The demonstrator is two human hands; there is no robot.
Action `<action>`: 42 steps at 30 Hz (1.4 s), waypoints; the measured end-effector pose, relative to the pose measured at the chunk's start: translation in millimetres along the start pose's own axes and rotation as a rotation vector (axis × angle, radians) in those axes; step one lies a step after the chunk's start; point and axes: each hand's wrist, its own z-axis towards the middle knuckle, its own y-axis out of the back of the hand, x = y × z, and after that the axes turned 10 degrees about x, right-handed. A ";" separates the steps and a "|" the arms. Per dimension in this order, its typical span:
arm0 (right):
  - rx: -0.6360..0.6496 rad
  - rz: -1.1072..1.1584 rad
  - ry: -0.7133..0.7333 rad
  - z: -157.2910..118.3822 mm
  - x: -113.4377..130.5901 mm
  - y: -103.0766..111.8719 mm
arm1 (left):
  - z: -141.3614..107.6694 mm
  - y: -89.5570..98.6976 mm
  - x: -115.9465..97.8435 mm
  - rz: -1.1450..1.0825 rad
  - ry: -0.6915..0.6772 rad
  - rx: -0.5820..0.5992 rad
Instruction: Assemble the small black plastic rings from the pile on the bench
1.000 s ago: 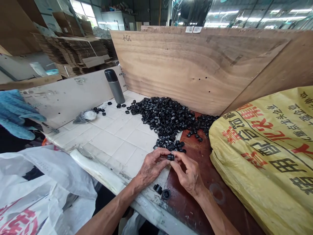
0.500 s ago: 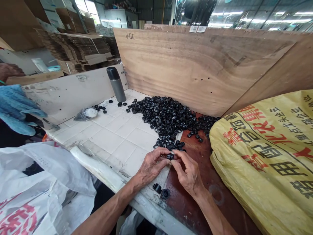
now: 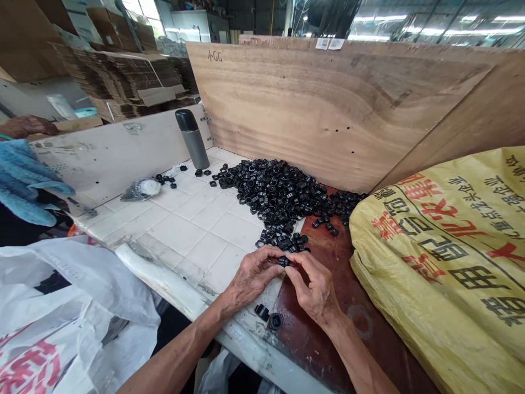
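A small black ribbed part (image 3: 284, 261) is pinched between both hands at the near side of the table. My left hand (image 3: 255, 273) grips it from the left with thumb and fingers. From the right, my right hand (image 3: 314, 284) closes thumb and fingertips on the same part. Just beyond the hands lies a big heap of black ring-shaped parts (image 3: 274, 191). Two more black parts sit near the table's front edge, one on its side (image 3: 261, 312) and one with its round face up (image 3: 276, 321).
White tiles (image 3: 184, 235) and a reddish-brown board (image 3: 328, 257) form the tabletop. A grey flask (image 3: 192, 139) and a small plastic bag (image 3: 143, 189) stand left. A yellow sack (image 3: 435, 246) flanks the right, a white bag (image 3: 82, 306) the near left. Another person's hand (image 3: 30, 126) shows far left.
The view has shifted slightly. Both hands stay together on the small black part, with hardly any change in grip. The other person's hand at the far left has moved further into view.
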 end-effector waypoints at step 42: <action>0.128 0.207 -0.439 -3.9 7.8 -20.0 | -22.9 18.0 -24.0 0.169 0.278 0.274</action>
